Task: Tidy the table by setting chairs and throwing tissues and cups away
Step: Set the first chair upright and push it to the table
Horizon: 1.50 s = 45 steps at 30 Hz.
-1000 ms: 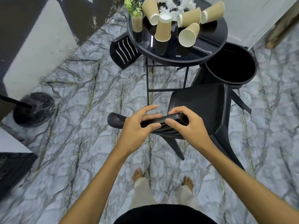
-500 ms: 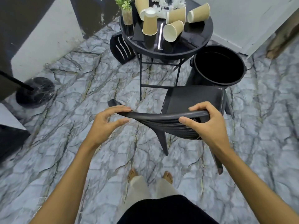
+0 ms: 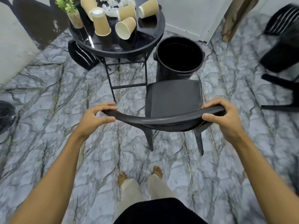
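Grey veined marble floor (image 3: 48, 97) spreads under a round black glossy surface (image 3: 145, 44) littered with tan paper cups (image 3: 101, 21) and white crumpled tissues (image 3: 111, 7). Compared with half a second ago, the hands sit wider apart: the left hand (image 3: 95, 118) fingers now curl loosely at the backrest's left tip, the right hand (image 3: 224, 118) fingers clamp its right end. The black plastic chair (image 3: 174, 101) stands squarer, seat facing a black round bin (image 3: 178, 57) beside the surface. Another black chair (image 3: 281, 50) appears far right.

Round black table (image 3: 150, 44) bears paper cups (image 3: 101, 23), tissues (image 3: 113, 7), plant (image 3: 73, 15).
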Tool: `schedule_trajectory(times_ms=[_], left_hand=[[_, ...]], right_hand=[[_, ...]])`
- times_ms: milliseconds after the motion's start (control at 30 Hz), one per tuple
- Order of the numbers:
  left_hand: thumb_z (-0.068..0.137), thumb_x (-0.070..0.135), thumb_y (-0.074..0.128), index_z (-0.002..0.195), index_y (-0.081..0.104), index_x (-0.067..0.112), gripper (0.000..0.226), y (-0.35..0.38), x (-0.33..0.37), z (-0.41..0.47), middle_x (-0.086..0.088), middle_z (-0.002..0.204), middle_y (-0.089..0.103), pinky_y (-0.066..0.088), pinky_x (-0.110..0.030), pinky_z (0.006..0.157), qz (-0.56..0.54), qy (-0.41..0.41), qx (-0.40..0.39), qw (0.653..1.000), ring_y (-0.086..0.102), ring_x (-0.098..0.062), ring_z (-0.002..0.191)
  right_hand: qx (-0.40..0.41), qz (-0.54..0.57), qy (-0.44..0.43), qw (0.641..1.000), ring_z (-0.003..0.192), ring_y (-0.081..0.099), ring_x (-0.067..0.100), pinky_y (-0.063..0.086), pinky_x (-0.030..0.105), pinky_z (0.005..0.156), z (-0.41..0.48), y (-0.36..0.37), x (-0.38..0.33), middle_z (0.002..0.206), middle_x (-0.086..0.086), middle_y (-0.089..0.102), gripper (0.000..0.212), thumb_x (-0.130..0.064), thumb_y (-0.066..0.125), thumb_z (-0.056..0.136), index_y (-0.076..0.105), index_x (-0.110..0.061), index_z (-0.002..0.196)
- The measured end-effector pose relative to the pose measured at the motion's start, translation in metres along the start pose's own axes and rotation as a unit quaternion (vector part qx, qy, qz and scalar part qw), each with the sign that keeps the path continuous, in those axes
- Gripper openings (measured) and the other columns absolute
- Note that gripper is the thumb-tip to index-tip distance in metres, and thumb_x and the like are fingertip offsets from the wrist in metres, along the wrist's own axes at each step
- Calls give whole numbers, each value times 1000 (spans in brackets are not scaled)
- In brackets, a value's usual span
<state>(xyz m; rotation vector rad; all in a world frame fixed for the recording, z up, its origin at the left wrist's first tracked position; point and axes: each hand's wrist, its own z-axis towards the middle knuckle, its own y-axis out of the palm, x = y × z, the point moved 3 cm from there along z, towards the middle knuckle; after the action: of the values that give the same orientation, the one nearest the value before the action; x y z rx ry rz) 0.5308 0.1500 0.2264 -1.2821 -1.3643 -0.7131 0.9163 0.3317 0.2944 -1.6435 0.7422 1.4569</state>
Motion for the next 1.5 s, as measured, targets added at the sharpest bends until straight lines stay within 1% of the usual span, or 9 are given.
schedule_trajectory(times_ms=[67,167,267,400,500,633,767,1033,1500], left_hand=[[63,29,89,101,76,34,41,11,-2,11,12,131,63,46,-36,104,-36,-13,-23,999,55,-6,125],[49,44,91,102,73,26,58,35,-2,27,0,126,64,52,-21,86,-78,-19,-55,995,62,-13,109],[40,52,94,103,68,17,77,54,-1,40,-5,110,65,51,-22,83,-128,-13,-68,989,62,-13,99],[40,48,96,115,61,11,91,75,1,48,-4,103,65,50,-25,92,-239,4,-75,968,62,-15,104],[42,48,96,106,65,18,77,89,10,58,-2,97,64,48,-27,92,-287,30,-46,956,59,-17,99],[43,42,96,83,69,22,52,98,31,76,3,82,67,47,-23,78,-295,58,-43,953,59,-13,83],[46,37,96,79,61,15,53,103,45,86,-1,81,64,49,-24,77,-301,76,-44,949,59,-17,81],[52,35,94,78,65,19,42,80,56,67,1,82,66,51,-24,78,-302,94,-18,949,61,-14,81],[49,40,95,76,67,20,44,-13,44,-7,3,81,67,51,-22,73,-289,107,110,945,63,-12,79]], right_hand=[[7,-1,9,1000,82,67,15,56,27,67,-3,-19,8,90,-6,71,39,-49,88,62,70,-27,88],[35,0,14,999,100,67,25,56,31,78,-10,-43,19,107,4,72,39,-48,86,65,70,-25,92],[59,34,14,998,113,63,21,53,27,85,-19,-58,26,114,2,70,33,-43,84,68,68,-27,92],[55,79,28,995,86,60,16,49,23,73,-20,-71,30,94,2,66,23,-22,80,65,71,-28,85],[48,104,30,993,87,62,13,51,22,76,-18,-80,33,92,-4,70,30,-3,72,69,74,-29,85],[68,132,29,989,79,62,12,51,22,73,-15,-94,36,83,-4,69,29,1,68,69,73,-26,78],[92,154,11,984,76,62,10,51,21,73,-14,-100,36,78,-6,69,34,6,65,68,73,-26,75],[104,180,-15,978,77,65,11,53,23,72,-5,-85,25,79,-7,70,35,7,65,68,72,-26,75],[3,200,-7,980,78,60,15,50,23,71,40,6,3,81,2,63,27,1,68,67,71,-24,73]])
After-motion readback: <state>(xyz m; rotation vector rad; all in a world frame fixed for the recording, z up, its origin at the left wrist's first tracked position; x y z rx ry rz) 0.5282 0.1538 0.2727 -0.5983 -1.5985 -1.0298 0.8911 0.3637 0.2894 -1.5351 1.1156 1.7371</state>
